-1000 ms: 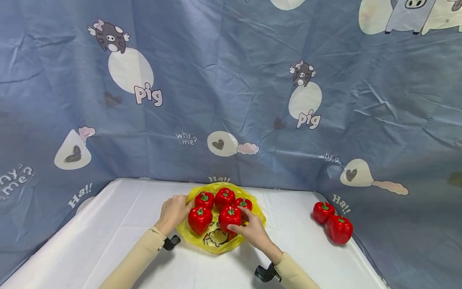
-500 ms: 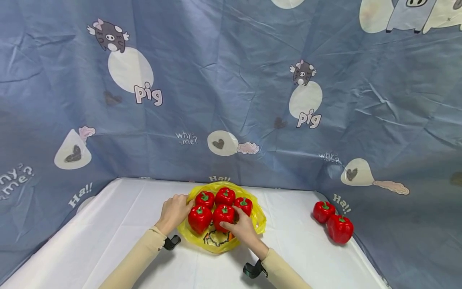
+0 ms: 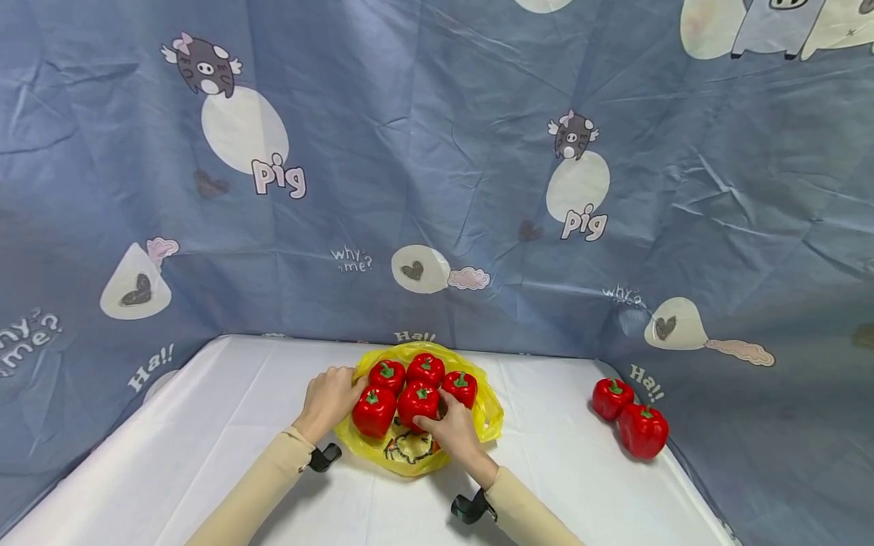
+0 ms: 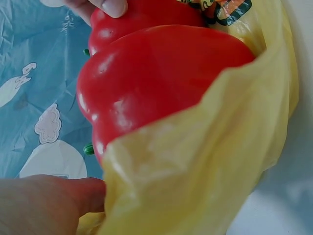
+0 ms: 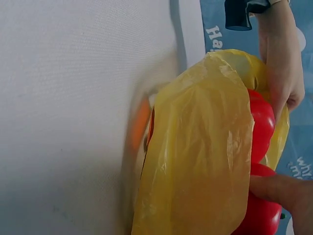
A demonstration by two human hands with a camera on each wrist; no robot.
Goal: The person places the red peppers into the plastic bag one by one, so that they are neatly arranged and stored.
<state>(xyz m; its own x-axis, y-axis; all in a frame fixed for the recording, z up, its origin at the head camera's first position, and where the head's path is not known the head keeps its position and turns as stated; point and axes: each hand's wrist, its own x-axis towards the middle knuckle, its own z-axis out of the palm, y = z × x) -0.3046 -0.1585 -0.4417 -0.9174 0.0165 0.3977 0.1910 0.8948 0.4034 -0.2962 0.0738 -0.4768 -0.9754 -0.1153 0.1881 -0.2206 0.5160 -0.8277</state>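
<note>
A yellow plastic bag [image 3: 360, 453] lies spread with its mouth up, and several red bell peppers with green stems sit in it. At the bag's left edge my left hand [image 3: 328, 403] pinches the rim; in the left wrist view the thumb [image 4: 90, 195] meets the yellow film. My right hand [image 3: 459, 431] grips the front middle bell pepper [image 3: 416, 406], thumb on its near side and fingers behind it. Touching or very near it on the left is another bell pepper [image 3: 373, 413]. In the right wrist view the bag's near wall [image 5: 200, 147] partly hides the peppers.
Two more red bell peppers, a back one [image 3: 611, 399] and a front one [image 3: 643, 432], stand at the right edge of the white-covered table [image 3: 546, 440]. A blue printed cloth [image 3: 437, 189] hangs behind and at both sides.
My right hand has carried its bell pepper leftward inside the bag, up to the front left pepper, which has shifted slightly left. My left hand stays at the rim.
</note>
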